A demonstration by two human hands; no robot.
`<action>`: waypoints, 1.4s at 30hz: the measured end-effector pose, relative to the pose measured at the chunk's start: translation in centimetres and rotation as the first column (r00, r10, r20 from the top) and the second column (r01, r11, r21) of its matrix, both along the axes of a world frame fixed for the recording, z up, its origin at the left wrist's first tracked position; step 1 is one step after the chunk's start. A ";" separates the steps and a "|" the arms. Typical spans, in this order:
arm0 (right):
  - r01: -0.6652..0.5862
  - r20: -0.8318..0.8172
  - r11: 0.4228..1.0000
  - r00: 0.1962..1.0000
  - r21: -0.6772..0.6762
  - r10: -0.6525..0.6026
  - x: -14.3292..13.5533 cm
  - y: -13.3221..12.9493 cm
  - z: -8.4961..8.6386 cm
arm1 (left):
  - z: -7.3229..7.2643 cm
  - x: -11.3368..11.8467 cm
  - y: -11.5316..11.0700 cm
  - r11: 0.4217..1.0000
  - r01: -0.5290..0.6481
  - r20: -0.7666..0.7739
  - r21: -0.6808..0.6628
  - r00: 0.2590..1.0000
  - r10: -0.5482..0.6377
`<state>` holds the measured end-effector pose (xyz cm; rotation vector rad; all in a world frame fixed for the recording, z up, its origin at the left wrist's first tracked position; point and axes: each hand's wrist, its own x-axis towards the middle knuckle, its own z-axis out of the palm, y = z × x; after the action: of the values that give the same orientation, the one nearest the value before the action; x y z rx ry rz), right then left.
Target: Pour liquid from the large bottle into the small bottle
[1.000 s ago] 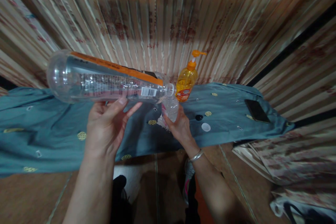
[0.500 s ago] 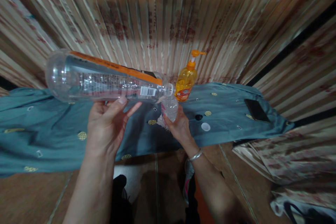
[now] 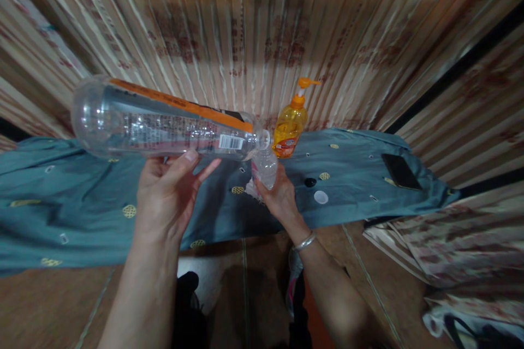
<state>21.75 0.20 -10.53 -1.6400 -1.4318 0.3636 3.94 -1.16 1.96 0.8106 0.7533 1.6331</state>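
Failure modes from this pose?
Spill: the large bottle lies nearly level, its open mouth over the small bottle; a slight misalignment could send any liquid onto the cloth.
Slip: the left hand supports the large bottle from below, so it might roll.
Knock: the pump bottle stands close to both mouths and could be tipped.

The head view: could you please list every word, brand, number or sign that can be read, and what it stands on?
No text is legible.
Large clear bottle: rows of print and a barcode, too blurred.
Pump bottle: red label's lettering, too small.
Small clear bottle: no readable lettering.
Teal cloth: tiny printed marks, too small.
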 end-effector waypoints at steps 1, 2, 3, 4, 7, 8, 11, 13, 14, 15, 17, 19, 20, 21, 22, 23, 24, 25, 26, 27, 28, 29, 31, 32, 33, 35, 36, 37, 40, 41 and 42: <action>0.001 0.001 1.000 1.000 -0.003 -0.001 0.0 0.0 0.0 | -0.1 0.0 0.1 1.000 -0.002 -0.002 0.002 1.000 0.002; 0.005 0.003 1.000 1.000 -0.006 -0.005 0.0 0.0 0.0 | -0.1 0.0 0.1 1.000 -0.006 -0.003 0.004 1.000 0.006; 0.009 0.006 1.000 1.000 -0.008 -0.009 0.0 0.0 0.0 | -0.2 -0.1 0.2 1.000 -0.012 -0.003 0.007 1.000 0.012; 0.012 0.008 1.000 1.000 -0.010 -0.012 -0.1 0.0 0.0 | -0.3 -0.1 0.3 1.000 -0.016 -0.003 0.010 1.000 0.016; 0.012 0.017 1.000 1.000 -0.008 -0.012 -0.1 0.0 -0.1 | -0.5 -0.1 0.4 1.000 -0.021 -0.001 0.016 1.000 0.021; 0.012 0.022 1.000 1.000 -0.004 -0.011 -0.1 0.0 -0.1 | -0.6 -0.2 0.5 1.000 -0.021 0.000 0.017 1.000 0.021; 0.016 0.036 1.000 0.999 0.003 -0.016 -0.1 0.1 -0.3 | -0.5 -0.2 0.4 1.000 -0.018 0.009 0.021 1.000 0.018; 0.020 0.042 1.000 0.999 0.007 -0.020 -0.1 0.1 -0.3 | -0.4 -0.1 0.3 1.000 -0.017 0.012 0.022 1.000 0.016; 0.021 0.043 1.000 0.999 0.010 -0.021 -0.1 0.1 -0.3 | -0.4 -0.1 0.3 1.000 -0.016 0.011 0.023 1.000 0.016; 0.020 0.044 1.000 0.999 0.014 -0.021 -0.1 0.1 -0.4 | -0.3 -0.1 0.3 1.000 -0.018 0.010 0.024 1.000 0.018; 0.020 0.045 1.000 0.999 0.022 -0.021 -0.1 0.0 -0.4 | -0.3 -0.1 0.3 1.000 -0.019 0.011 0.025 1.000 0.018; 0.019 0.046 1.000 0.999 0.024 -0.020 -0.1 0.0 -0.4 | -0.3 -0.2 0.4 1.000 -0.016 0.012 0.026 1.000 0.015; 0.018 0.046 1.000 0.999 0.022 -0.019 -0.1 0.0 -0.4 | -0.4 -0.2 0.4 1.000 -0.015 0.010 0.027 1.000 0.015; 0.016 0.046 1.000 0.999 0.020 -0.017 0.0 0.0 -0.4 | -0.4 -0.2 0.4 1.000 -0.015 0.007 0.027 1.000 0.014; 0.015 0.047 1.000 0.999 0.020 -0.016 0.0 0.1 -0.4 | -0.4 -0.2 0.4 1.000 -0.014 0.005 0.026 1.000 0.014; 0.014 0.048 1.000 0.999 0.021 -0.014 0.0 0.1 -0.5 | -0.4 -0.2 0.4 1.000 -0.014 0.003 0.025 1.000 0.014; 0.013 0.048 1.000 0.999 0.023 -0.014 0.0 0.1 -0.5 | -0.5 -0.2 0.4 1.000 -0.015 0.004 0.024 1.000 0.015; 0.014 0.048 1.000 0.999 0.026 -0.015 0.0 0.1 -0.5 | -0.5 -0.2 0.3 1.000 -0.015 0.007 0.023 1.000 0.015; 0.014 0.048 1.000 0.999 0.028 -0.015 0.0 0.1 -0.5 | -0.4 -0.2 0.3 1.000 -0.014 0.009 0.022 1.000 0.013; 0.016 0.048 0.999 0.999 0.030 -0.017 -0.1 0.1 -0.6 | -0.4 -0.2 0.3 1.000 -0.013 0.010 0.023 1.000 0.013; 0.017 0.048 0.999 0.999 0.032 -0.018 -0.1 0.1 -0.6 | -0.4 -0.2 0.3 1.000 -0.013 0.010 0.025 1.000 0.012; 0.017 0.050 0.999 0.999 0.033 -0.019 -0.1 0.2 -0.6 | -0.4 -0.2 0.3 1.000 -0.012 0.010 0.025 1.000 0.012; 0.017 0.052 0.999 0.998 0.037 -0.019 -0.1 0.2 -0.6 | -0.4 -0.2 0.3 1.000 -0.013 0.006 0.025 1.000 0.013; 0.016 0.053 0.999 0.998 0.039 -0.018 0.0 0.2 -0.6 | -0.4 -0.2 0.3 1.000 -0.013 0.004 0.026 1.000 0.013; 0.014 0.053 0.999 0.998 0.042 -0.017 0.0 0.2 -0.6 | -0.4 -0.1 0.4 0.999 -0.015 0.003 0.029 1.000 0.015; 0.015 0.057 0.999 0.998 0.044 -0.017 0.0 0.1 -0.6 | -0.4 -0.2 0.4 0.999 -0.016 -0.002 0.034 1.000 0.016; 0.016 0.060 0.999 0.998 0.042 -0.019 -0.1 0.1 -0.6 | -0.4 -0.2 0.4 0.999 -0.016 -0.004 0.035 1.000 0.017; 0.017 0.064 0.999 0.998 0.039 -0.020 -0.1 0.1 -0.6 | -0.4 -0.2 0.4 0.999 -0.016 -0.004 0.035 1.000 0.016; 0.021 0.063 0.999 0.998 0.039 -0.024 -0.1 0.0 -0.5 | -0.5 -0.3 0.4 0.999 -0.017 -0.009 0.035 1.000 0.017; 0.019 0.061 0.999 0.998 0.043 -0.022 -0.1 0.0 -0.5 | -0.5 -0.3 0.4 0.999 -0.017 -0.010 0.035 1.000 0.018; 0.017 0.059 0.999 0.998 0.044 -0.019 -0.1 0.0 -0.5 | -0.5 -0.2 0.4 0.999 -0.018 -0.009 0.035 1.000 0.019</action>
<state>21.62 0.22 -11.03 -1.6393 -1.4584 0.2734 3.69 -0.77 1.51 0.8390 0.7423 1.6643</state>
